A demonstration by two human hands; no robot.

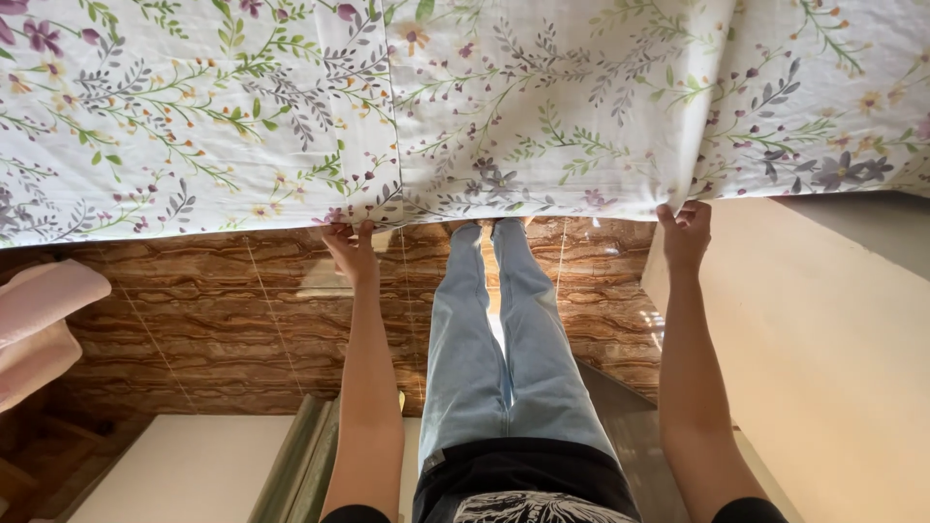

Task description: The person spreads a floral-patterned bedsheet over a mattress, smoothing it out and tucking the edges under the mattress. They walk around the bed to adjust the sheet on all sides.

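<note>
Both my hands, L [351, 248] & R [684, 232], pinch the near edge of the floral sheet [504, 107], prob. folded, over the brown tile floor [242, 320].

Left hand [351, 248] and right hand [684, 232] each grip the lower edge of a floral sheet [504, 107], arms outstretched above jeans-clad legs [504, 339] and brown tiled floor [223, 310].

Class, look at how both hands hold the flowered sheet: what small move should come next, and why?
Probably bring the two hands together to fold it. The left hand and right hand each pinch the near edge of the floral sheet, arms outstretched and wide apart, so the cloth is spread flat between them above the brown tiled floor. Each grip looks firm.
</note>
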